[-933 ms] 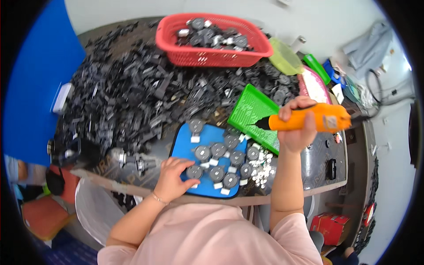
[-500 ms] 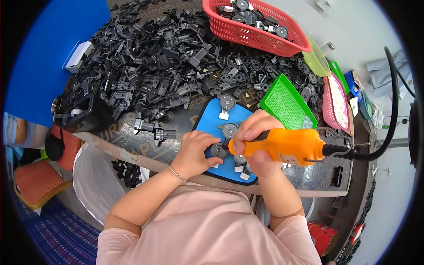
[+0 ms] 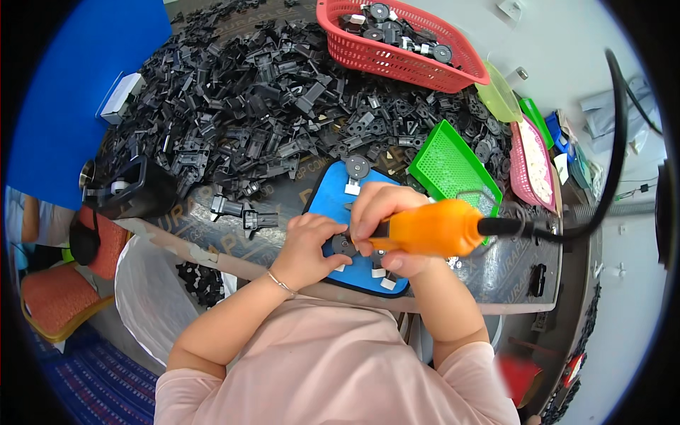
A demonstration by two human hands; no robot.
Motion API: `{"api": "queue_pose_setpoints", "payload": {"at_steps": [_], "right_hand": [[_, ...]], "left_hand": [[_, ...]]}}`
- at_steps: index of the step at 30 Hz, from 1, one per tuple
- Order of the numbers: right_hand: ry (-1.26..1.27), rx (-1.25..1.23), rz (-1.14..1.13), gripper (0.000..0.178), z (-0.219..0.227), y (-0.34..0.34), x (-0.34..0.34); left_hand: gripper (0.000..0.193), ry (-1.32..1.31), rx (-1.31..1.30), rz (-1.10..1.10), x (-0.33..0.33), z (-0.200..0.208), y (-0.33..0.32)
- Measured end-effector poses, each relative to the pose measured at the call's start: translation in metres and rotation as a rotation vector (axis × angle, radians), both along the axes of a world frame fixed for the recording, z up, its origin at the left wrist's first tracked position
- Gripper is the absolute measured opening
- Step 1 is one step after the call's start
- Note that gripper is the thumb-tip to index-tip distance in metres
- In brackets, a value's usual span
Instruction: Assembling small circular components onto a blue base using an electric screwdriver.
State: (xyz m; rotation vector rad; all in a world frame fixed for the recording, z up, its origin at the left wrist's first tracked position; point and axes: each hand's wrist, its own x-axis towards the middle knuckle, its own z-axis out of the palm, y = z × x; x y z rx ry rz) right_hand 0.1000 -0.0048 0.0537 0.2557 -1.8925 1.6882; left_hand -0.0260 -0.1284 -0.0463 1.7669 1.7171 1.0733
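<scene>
My right hand (image 3: 386,216) is wrapped round an orange electric screwdriver (image 3: 435,228) with a black cord at its tail. Its tip is hidden behind my fingers, so I cannot tell whether it touches anything. My left hand (image 3: 306,246) grips a black round-headed part (image 3: 344,245) between thumb and forefinger, against the blue mat (image 3: 328,197). Farther back on the mat lies a similar round part (image 3: 357,167) with a white tab. More white-tabbed parts (image 3: 378,272) show below my right hand, partly covered by it.
Loose black plastic pieces (image 3: 234,106) are heaped across the back of the table. Beyond the mat stand a red basket (image 3: 397,58) of assembled parts and a green tray (image 3: 453,170). A pink basket (image 3: 523,170) is at the right, a black container (image 3: 145,188) at the left.
The screwdriver has tilted, its orange body now looking shorter and its tail drawn to the left. My left hand stays on the round part. The whole view has shifted slightly.
</scene>
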Motion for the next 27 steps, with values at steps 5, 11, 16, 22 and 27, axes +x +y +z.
{"api": "queue_pose_setpoints", "payload": {"at_steps": [5, 11, 16, 22, 27], "right_hand": [[0.161, -0.164, -0.110, 0.040, 0.013, 0.011, 0.020], [0.480, -0.109, -0.826, 0.027, 0.025, 0.064, 0.095], [0.365, -0.144, -1.205, 0.011, -0.010, 0.102, 0.124], [0.336, -0.140, -1.177, 0.010, -0.017, 0.105, 0.120], [0.339, -0.165, -1.164, 0.010, -0.018, 0.106, 0.118]], "left_hand": [[0.049, 0.011, 0.030, 0.012, 0.002, 0.002, 0.000], [0.051, 0.053, 0.057, 0.015, 0.001, 0.004, -0.001], [0.052, 0.053, 0.023, -0.007, 0.003, 0.009, 0.000], [0.054, 0.060, 0.017, 0.011, 0.005, 0.009, 0.000], [0.054, 0.061, 0.007, 0.003, 0.005, 0.011, 0.001]]}}
